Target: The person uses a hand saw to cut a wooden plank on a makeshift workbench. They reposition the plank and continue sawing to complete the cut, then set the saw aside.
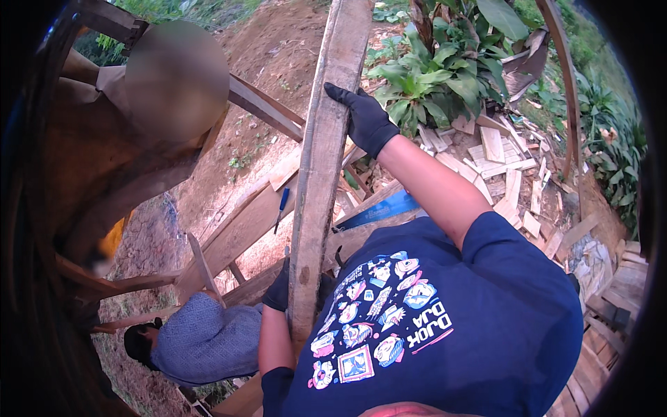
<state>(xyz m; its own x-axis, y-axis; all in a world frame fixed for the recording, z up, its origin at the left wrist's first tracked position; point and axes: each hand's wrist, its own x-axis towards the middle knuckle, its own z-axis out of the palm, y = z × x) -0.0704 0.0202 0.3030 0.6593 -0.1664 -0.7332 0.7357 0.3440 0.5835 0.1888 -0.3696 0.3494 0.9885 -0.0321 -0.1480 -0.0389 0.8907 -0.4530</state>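
Holding long plank [323, 132] in left hand [276, 292] near torso end and in right hand [367, 121] by right edge farther up, crossing visible right end of wide board [244, 226], best keep both grips firm, clear of blue screwdriver [283, 200].

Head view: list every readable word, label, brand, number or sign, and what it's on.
Dark blue T-shirt: large white lettering beside the colourful print, legible; wording not copied here.
Same T-shirt: smaller lettering at the print's upper left, too small to read.
Flat blue piece, perhaps a saw blade: print too small to read surely.
Plank: no lettering I can make out.
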